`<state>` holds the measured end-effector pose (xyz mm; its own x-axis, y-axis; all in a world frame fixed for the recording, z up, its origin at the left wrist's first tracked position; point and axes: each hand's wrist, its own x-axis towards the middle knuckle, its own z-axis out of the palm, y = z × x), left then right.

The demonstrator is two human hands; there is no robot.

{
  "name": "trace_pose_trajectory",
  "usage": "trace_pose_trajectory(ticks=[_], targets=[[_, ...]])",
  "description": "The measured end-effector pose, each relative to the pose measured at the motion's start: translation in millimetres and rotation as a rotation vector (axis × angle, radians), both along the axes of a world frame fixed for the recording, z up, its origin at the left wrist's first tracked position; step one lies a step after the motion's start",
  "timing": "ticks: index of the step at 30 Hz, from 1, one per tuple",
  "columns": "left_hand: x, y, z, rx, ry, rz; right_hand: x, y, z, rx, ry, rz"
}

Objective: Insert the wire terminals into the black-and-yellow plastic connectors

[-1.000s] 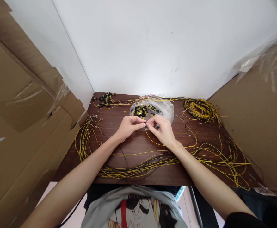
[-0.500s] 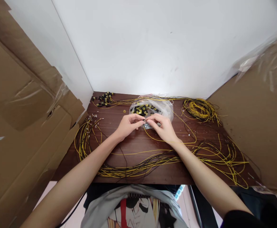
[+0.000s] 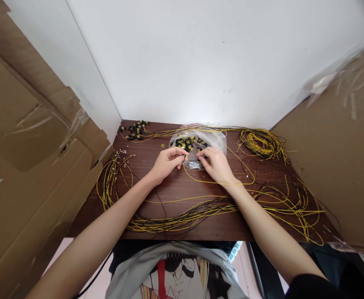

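My left hand (image 3: 168, 162) pinches a small dark connector (image 3: 184, 158) between thumb and fingertips. From it a yellow wire (image 3: 197, 180) curves down and to the right, passing by my right wrist. My right hand (image 3: 213, 161) is apart from the left, its thumb and fingers pinched together over the clear plastic bag (image 3: 222, 143). Whatever is between those fingertips is too small to make out. Several black-and-yellow connectors (image 3: 186, 143) lie in the bag, just beyond my hands.
Finished-looking wires with black-and-yellow ends (image 3: 138, 129) lie at the back left. A coiled wire bundle (image 3: 261, 143) sits back right. Long yellow and black wires (image 3: 169, 224) cross the front. Cardboard walls (image 3: 340, 158) flank the brown table (image 3: 157, 187); a single yellow cap (image 3: 162, 145) lies left of the bag.
My hands, which met at the fingertips, have parted. The left keeps the connector and moves slightly left; the right shifts to the right over the bag.
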<state>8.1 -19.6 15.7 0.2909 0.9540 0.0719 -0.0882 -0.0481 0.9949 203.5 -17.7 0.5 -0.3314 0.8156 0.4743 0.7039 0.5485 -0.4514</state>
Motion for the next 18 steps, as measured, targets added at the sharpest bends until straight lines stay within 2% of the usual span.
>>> trace_pose_trajectory(ticks=[4,12,18], targets=[[-1,0,-0.9,0.004,-0.01,0.004,-5,-4,0.6,0.003,-0.056,0.042],[-2,2,-4.6,0.004,-0.058,0.015,-16,-8,-6.2,-0.003,-0.136,0.276],[-3,4,-6.8,0.01,-0.043,0.0,-16,-8,-6.9,0.007,-0.092,0.218]])
